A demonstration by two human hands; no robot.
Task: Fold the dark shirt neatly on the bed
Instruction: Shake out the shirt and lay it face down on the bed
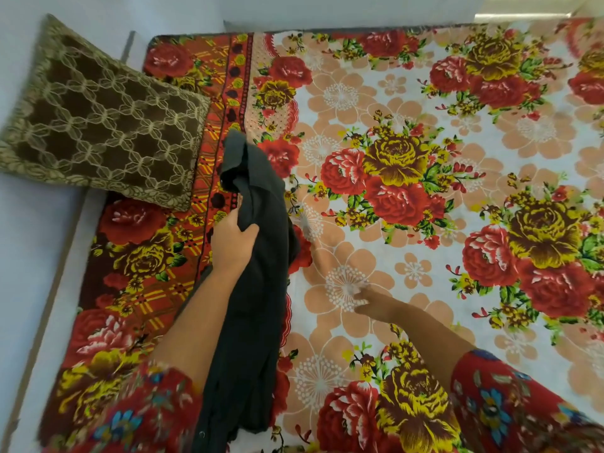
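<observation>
While bunched, dark shirt gripped in left hand, kept clear of bed; right hand seemingly empty, fingers loosely curled, blurred.

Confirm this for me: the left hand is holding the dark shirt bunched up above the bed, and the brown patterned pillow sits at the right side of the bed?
Not quite. The head view shows the brown patterned pillow at the left side of the bed, not the right. The left hand does hold the dark shirt bunched up.
</observation>
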